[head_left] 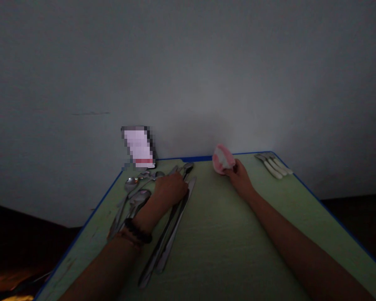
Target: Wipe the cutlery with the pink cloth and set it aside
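Long metal utensils [167,238] lay on the left of a green table [225,234], long axis running from the near edge toward the wall. The left hand [172,188] rested curled over their far ends; I cannot tell whether it gripped them. Spoons [134,194] lay just left. Farther right, the right hand [241,177] pinched a pink cloth [223,161] — no writing was legible.

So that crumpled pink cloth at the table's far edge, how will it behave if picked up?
The crumpled pink cloth bunches under the right hand, so it is probably soft and floppy and would sag when lifted. It looks light for its size. Pushed, it would likely drag and fold rather than roll.
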`<move>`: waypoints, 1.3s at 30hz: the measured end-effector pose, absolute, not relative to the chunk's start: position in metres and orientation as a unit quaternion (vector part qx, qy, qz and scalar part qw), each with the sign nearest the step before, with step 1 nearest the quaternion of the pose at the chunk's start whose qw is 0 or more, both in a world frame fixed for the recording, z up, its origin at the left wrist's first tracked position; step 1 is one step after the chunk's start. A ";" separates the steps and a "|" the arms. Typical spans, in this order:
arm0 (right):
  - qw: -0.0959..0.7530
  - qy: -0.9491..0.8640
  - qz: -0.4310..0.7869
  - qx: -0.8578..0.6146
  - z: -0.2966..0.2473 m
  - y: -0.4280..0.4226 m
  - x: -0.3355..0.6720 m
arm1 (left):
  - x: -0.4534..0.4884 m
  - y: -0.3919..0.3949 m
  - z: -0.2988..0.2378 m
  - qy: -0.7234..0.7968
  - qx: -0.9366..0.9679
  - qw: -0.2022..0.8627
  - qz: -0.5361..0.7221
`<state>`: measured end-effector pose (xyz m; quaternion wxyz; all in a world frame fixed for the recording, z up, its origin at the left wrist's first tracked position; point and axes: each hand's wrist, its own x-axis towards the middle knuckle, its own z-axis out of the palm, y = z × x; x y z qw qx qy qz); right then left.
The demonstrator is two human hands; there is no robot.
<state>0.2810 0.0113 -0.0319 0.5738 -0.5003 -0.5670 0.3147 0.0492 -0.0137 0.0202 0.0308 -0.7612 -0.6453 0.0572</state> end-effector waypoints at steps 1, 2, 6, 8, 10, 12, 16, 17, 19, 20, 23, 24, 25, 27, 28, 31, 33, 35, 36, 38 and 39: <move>0.576 -0.564 0.327 -0.493 -0.031 0.011 0.282 | 0.049 -0.013 0.019 -0.645 -0.761 0.032 0.057; 0.582 -0.556 0.344 -0.484 -0.030 0.011 0.282 | 0.049 -0.013 0.018 -0.644 -0.762 0.032 0.056; 0.621 -0.479 0.440 -0.438 -0.032 0.013 0.281 | 0.048 -0.011 0.022 -0.634 -0.772 0.030 0.042; 0.641 -0.435 0.485 -0.405 -0.033 0.015 0.280 | 0.050 -0.012 0.030 -0.628 -0.777 0.031 0.028; 0.655 -0.400 0.517 -0.380 -0.033 0.016 0.280 | 0.055 -0.016 0.037 -0.617 -0.787 0.020 0.001; 0.657 -0.373 0.540 -0.371 -0.032 0.016 0.280 | 0.062 -0.022 0.039 -0.587 -0.804 -0.043 -0.083; 0.643 -0.375 0.555 -0.370 -0.028 0.013 0.282 | 0.073 -0.036 0.023 -0.511 -0.781 -0.243 -0.266; 0.637 -0.383 0.558 -0.368 -0.027 0.013 0.282 | 0.073 -0.039 0.017 -0.501 -0.763 -0.288 -0.290; 0.627 -0.391 0.566 -0.366 -0.025 0.011 0.283 | 0.072 -0.042 0.005 -0.483 -0.731 -0.348 -0.334; 0.622 -0.391 0.572 -0.366 -0.024 0.010 0.284 | 0.072 -0.043 0.002 -0.476 -0.722 -0.362 -0.349; 0.610 -0.382 0.585 -0.374 -0.023 0.010 0.285 | 0.071 -0.044 -0.002 -0.469 -0.711 -0.376 -0.365; 0.605 -0.381 0.590 -0.375 -0.023 0.010 0.285 | 0.071 -0.044 -0.001 -0.467 -0.712 -0.377 -0.364; 0.602 -0.378 0.596 -0.374 -0.023 0.011 0.285 | 0.072 -0.045 0.000 -0.466 -0.714 -0.378 -0.360; 0.603 -0.369 0.603 -0.370 -0.024 0.012 0.285 | 0.074 -0.045 0.002 -0.466 -0.719 -0.380 -0.349; 0.605 -0.366 0.606 -0.364 -0.025 0.013 0.285 | 0.074 -0.046 0.002 -0.468 -0.720 -0.381 -0.342; 0.606 -0.357 0.624 -0.341 -0.024 0.013 0.284 | 0.075 -0.046 0.001 -0.477 -0.723 -0.377 -0.329; 0.599 -0.363 0.632 -0.331 -0.022 0.011 0.282 | 0.074 -0.047 0.000 -0.481 -0.734 -0.364 -0.313; 0.587 -0.389 0.630 -0.327 -0.017 0.007 0.280 | 0.073 -0.047 0.001 -0.482 -0.752 -0.348 -0.285; 0.579 -0.407 0.626 -0.327 -0.015 0.005 0.279 | 0.073 -0.047 0.002 -0.482 -0.760 -0.341 -0.271; 0.559 -0.438 0.624 -0.326 -0.010 0.001 0.279 | 0.073 -0.048 0.004 -0.483 -0.772 -0.330 -0.251; 0.551 -0.446 0.625 -0.327 -0.008 0.000 0.279 | 0.073 -0.049 0.005 -0.482 -0.775 -0.326 -0.244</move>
